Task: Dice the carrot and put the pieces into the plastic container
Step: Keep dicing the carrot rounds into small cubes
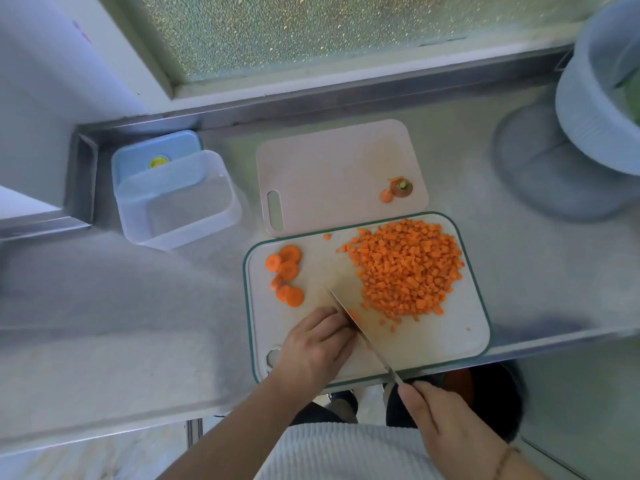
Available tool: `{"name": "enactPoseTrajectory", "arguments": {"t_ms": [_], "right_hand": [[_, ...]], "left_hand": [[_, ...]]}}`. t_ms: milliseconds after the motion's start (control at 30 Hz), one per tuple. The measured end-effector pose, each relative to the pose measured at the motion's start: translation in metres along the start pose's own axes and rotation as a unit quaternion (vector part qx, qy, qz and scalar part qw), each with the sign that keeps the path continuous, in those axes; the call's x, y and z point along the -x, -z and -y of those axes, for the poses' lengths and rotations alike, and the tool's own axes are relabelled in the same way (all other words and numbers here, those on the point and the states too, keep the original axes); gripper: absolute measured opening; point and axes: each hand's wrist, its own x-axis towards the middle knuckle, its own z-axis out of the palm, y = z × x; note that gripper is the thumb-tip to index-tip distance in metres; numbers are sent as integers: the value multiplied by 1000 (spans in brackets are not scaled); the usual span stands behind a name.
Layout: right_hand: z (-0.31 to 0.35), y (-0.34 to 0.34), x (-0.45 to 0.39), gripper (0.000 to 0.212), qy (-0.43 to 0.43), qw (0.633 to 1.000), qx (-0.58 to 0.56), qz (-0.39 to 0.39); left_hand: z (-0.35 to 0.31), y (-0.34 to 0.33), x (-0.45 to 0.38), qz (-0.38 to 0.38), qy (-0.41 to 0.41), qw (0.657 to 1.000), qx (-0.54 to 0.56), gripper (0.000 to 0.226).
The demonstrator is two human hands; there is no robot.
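**Knife down on last carrot bits, dice piled on near board**

Right hand (446,424), nearest, wrapped round the handle of one steel kitchen knife (360,329); its long axis runs diagonally, tip pointing far-left. Left hand (317,344), fingers curled, presses a small orange carrot piece (353,315) against the blade. Both work on the white green-rimmed cutting board (433,341). One big heap of small orange carrot dice (407,270) sits on its far-right part; about seven round carrot slices (285,275) overlap at far-left, a few stray dice near the heap. Beyond, touching, one beige cutting board (329,174) carrying one carrot top end (401,188) and a scrap. Far-left: one clear plastic container (180,202), nothing inside, partly on its blue lid (156,150). Far-right: one pale blue bowl (595,109).
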Motion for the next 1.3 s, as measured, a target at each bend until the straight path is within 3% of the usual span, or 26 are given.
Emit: {"name": "enactPoseTrajectory", "arguments": {"t_ms": [100, 233, 333, 433, 567, 733, 1000, 1133, 1300], "right_hand": [[6, 0, -15, 82, 32, 999, -28, 25], [7, 5, -8, 93, 37, 998, -44, 14], [2, 9, 10, 70, 1, 1000, -21, -2], [0, 7, 19, 63, -21, 999, 28, -4], [-3, 2, 6, 98, -20, 999, -35, 24], [-2, -6, -13, 79, 45, 997, -62, 31], [-11, -1, 14, 107, -1, 999, -25, 21], [-4, -10, -2, 71, 26, 998, -48, 26], [2, -3, -5, 52, 51, 995, -90, 7]], "left_hand": [[-1, 2, -2, 7, -3, 1000, 2, 5], [0, 9, -5, 30, -15, 999, -10, 13], [0, 8, -4, 23, -19, 999, -23, 13], [0, 7, -1, 10, -17, 999, -25, 14], [-1, 6, 0, 7, -15, 1000, -23, 13], [2, 7, 3, 20, -10, 999, -29, 12], [0, 7, -1, 14, 1, 999, -37, 19], [2, 6, 1, 13, -6, 1000, -28, 18], [4, 8, 3, 24, 8, 999, -25, 9]]}}
